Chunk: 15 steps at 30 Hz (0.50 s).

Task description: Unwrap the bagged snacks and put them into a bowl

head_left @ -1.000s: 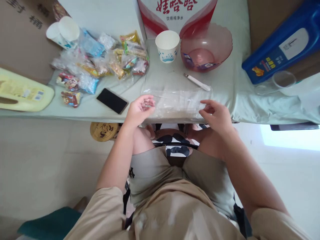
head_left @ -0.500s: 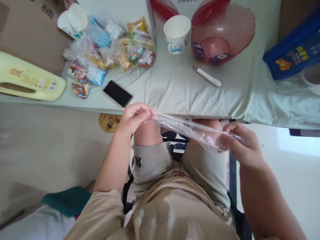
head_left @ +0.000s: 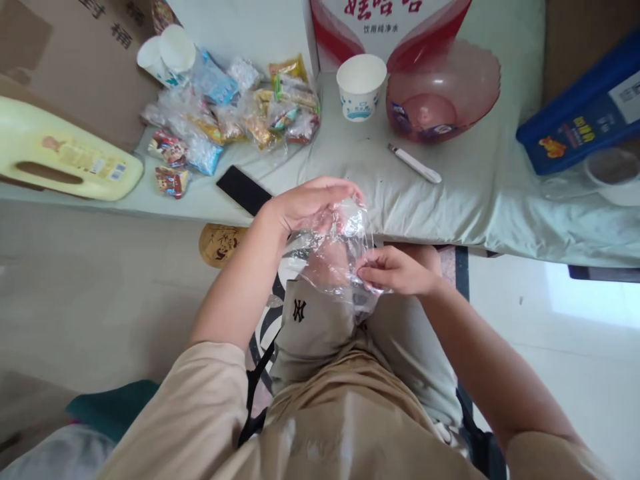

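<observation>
A crumpled clear plastic bag [head_left: 333,260] hangs between my two hands above my lap. My left hand [head_left: 317,203] is at the bag's upper side, its curved fingers holding the film; some fingers show through the plastic. Lower on the right, my right hand [head_left: 397,270] pinches the bag's edge between thumb and fingers. Just behind my left wrist lies a black phone [head_left: 244,191] at the table edge. On the cloth beyond my hands rests a white utility knife [head_left: 414,164].
A paper cup [head_left: 361,87] and a pink translucent bowl [head_left: 443,100] stand at the back. Several wrapped snacks [head_left: 230,113] are heaped at the left, near a yellow jug [head_left: 70,153]. A blue container [head_left: 580,127] is at the right. The green tablecloth [head_left: 480,213] drapes over the front edge.
The bag was stretched lengthwise between my hands; now it is bunched and opened out. My right hand has come left towards my left hand, which has risen and moved right.
</observation>
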Tool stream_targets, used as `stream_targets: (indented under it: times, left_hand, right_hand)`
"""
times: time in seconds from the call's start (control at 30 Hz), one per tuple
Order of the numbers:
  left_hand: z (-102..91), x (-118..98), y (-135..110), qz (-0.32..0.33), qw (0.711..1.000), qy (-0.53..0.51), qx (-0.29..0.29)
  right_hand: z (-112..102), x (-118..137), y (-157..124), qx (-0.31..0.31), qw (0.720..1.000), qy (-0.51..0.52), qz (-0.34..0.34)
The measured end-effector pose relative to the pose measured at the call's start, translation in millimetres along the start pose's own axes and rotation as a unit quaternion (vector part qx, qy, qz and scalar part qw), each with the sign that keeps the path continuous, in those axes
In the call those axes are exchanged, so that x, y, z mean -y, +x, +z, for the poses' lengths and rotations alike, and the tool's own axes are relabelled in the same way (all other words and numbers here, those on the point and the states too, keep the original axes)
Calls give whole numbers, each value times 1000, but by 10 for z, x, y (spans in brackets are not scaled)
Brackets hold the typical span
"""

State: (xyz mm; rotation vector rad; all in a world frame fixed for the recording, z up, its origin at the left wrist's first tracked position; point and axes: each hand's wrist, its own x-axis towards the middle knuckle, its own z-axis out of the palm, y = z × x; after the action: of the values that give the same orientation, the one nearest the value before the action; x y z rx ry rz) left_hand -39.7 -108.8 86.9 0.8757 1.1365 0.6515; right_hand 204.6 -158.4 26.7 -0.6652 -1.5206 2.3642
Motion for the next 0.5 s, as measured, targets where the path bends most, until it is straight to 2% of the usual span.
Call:
stream_targets:
  times: [0.03,0.07,0.13,0.2,0.3,0.43,0.5]
  left_hand:
    - [-11,30,7,17,999,-40,-7]
    - [-16,94,4,37,996,-84,-17]
    - [14,313,-40,66,984,-163,-31]
    - [103,599,-130,70,975,-211,-4]
    - [255,972,-293,40,974,-221,30]
    - [279,1178,-398,-4,990,-135,-34]
    - [241,1207,-401,-4,989,-139,-54]
  right_hand:
    - [54,-7,43,-18,1000,11,3]
    - [100,-32,74,-66,997,32,-8]
    - [172,-128,116,-202,976,76,-39]
    - [217,-249,151,-296,949,95,-54]
    - [250,-381,191,-315,943,99,-40]
    - [266,-425,182,-291,953,84,-8]
    - [276,-440,156,-287,954,81,-19]
